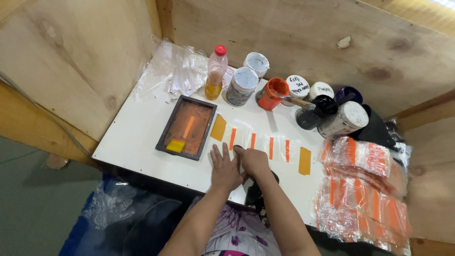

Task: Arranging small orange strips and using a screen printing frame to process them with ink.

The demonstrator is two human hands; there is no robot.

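Head view: both hands rest on a white table [137, 137], side by side at its near edge. The left hand [224, 169] lies flat, palm down, fingers spread and extended, gripping nothing. The right hand [254, 160] lies just beside it, fingers curled downward with the index tip pressed on the table; whether it pinches anything cannot be told. Just beyond the fingertips lies a row of clear bags [258, 141], each marked with an orange stripe, laid flat across the table centre; the fingertips of both hands touch or nearly touch its near edge. An orange tape patch [218, 127] sits at the left end of the row and another [304, 161] at the right end. Left of the row lies a dark printing frame [187, 127] with a yellow squeegee [175, 146] in its near corner. Behind stand a bottle [216, 73] with a red cap, several jars [242, 86] and an open orange pot [273, 93]. Stacks of printed bags [362, 189] lie at the right.
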